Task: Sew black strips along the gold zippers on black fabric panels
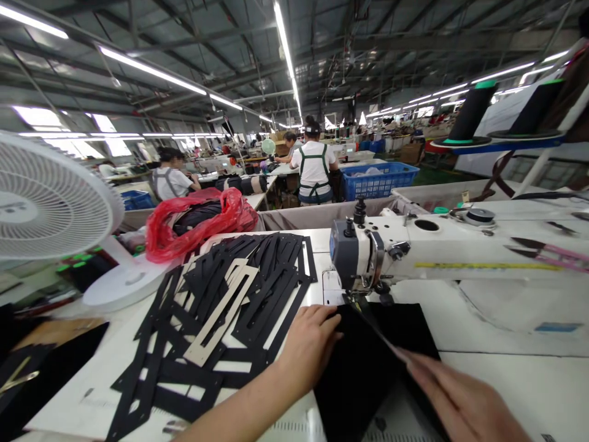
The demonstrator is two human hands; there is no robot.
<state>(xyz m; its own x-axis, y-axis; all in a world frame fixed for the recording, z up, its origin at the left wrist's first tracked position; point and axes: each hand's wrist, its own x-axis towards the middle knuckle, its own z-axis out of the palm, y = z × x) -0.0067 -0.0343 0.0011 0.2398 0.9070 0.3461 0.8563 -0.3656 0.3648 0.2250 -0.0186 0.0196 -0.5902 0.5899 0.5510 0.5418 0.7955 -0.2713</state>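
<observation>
A black fabric piece (359, 362) lies under the needle area of a white sewing machine (442, 245), with one layer folded up along a slanting edge. My left hand (310, 344) rests at the fabric's left edge, fingers bent together over it close to the presser foot. My right hand (455, 393) pinches the raised edge of the fabric on the near right side. Left of my left hand, many black frame-shaped pieces (184, 368) lie in a loose heap, with a beige frame piece (223, 313) on top.
A white fan (110, 282) stands at the left beside a red plastic bag (202, 224). Scissors (552, 253) lie on the machine arm. Thread cones (472, 113) stand at upper right. Beyond the table are a blue basket (380, 180) and several people at work.
</observation>
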